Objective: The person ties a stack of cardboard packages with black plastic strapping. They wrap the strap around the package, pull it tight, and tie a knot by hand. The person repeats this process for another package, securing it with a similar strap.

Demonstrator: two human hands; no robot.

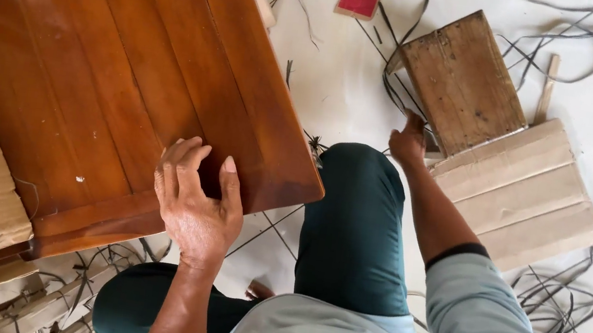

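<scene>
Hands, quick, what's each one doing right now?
Left hand: open, resting flat on the wooden panel.
Right hand: reaching beside the small wooden block; grip cannot be told.

wooden panel (pixel 116 61) left, small board (pixel 462 78) right (on cardboard (pixel 527 197))

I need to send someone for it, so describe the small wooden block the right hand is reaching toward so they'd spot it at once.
Start from the big glossy reddish wood panel under the left hand; look right, past the knee, to the white tiled floor. There the right hand meets a small wooden block. It is dull, worn brown and rests partly on flat pale cardboard, among dark loose strips.
</scene>
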